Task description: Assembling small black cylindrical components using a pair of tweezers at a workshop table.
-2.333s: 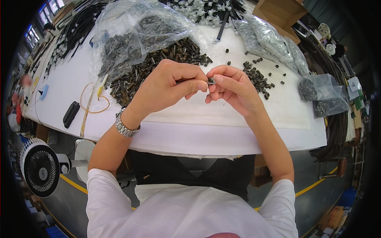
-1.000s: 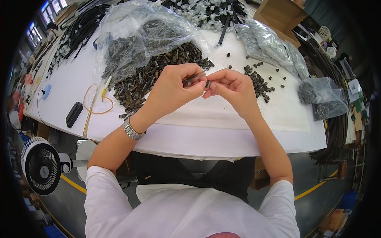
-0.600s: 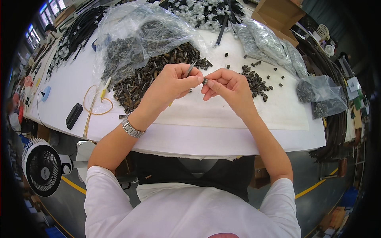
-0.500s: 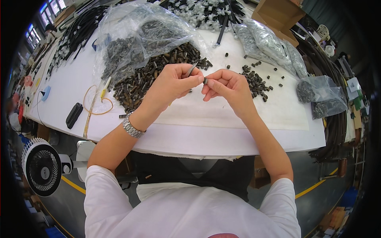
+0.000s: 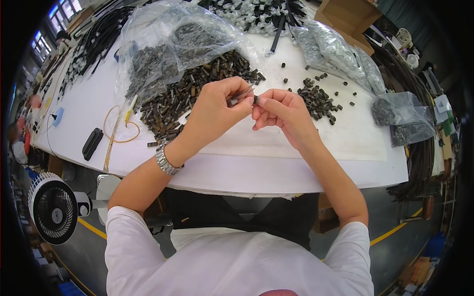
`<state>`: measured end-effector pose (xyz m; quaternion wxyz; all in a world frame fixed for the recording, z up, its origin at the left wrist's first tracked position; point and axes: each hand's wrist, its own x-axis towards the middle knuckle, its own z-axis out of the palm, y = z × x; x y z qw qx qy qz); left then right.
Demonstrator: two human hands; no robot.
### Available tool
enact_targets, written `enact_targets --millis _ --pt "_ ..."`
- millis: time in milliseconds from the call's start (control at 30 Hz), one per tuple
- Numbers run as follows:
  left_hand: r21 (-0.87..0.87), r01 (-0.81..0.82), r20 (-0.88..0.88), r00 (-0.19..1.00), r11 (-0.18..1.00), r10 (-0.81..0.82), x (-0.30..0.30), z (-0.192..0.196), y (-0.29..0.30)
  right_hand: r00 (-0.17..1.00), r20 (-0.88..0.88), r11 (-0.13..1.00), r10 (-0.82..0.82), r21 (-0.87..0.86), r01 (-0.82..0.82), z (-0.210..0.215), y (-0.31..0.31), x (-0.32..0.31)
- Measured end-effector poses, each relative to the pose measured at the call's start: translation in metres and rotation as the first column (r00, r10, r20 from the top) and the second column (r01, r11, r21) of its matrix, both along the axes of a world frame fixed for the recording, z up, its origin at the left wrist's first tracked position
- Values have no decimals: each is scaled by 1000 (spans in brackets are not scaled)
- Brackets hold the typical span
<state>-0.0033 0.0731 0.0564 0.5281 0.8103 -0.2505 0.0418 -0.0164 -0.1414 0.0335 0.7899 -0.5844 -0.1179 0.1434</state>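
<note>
My left hand (image 5: 220,104) is closed around a slim, pointed metal tool (image 5: 243,93) that looks like tweezers; its tip points up to the right. Thumb and fingertips of my right hand (image 5: 284,111) pinch a small dark ring-like piece (image 5: 256,99). The left fingertips meet that piece from the other side, above the white table. Beyond my left hand spreads a large heap of dark brown pieces (image 5: 170,106). To the right of my right hand lies a smaller pile of short dark pieces (image 5: 318,98), with several scattered singly around it.
A clear plastic bag (image 5: 148,64) covers the back of the heap. Filled bags (image 5: 340,61) and an open cardboard box (image 5: 348,19) stand back right. On the left lie a black case (image 5: 92,143), a yellow-and-white pen-like tool (image 5: 131,109) and an orange cord loop. A fan (image 5: 55,209) stands beside the table.
The metal tool has swung lower, its tip now reaching further right over the small dark piece. My hands stay together in nearly the same place.
</note>
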Motion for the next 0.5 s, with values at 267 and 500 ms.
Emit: enact_targets --millis 267,500 --pt "-86 62 -125 989 994 -73 11 -8 -3 997 68 997 -35 -65 40 -2 -1 2" --pt "-64 74 -62 995 995 -78 16 -1 1 998 27 997 65 27 -66 2 2 10"
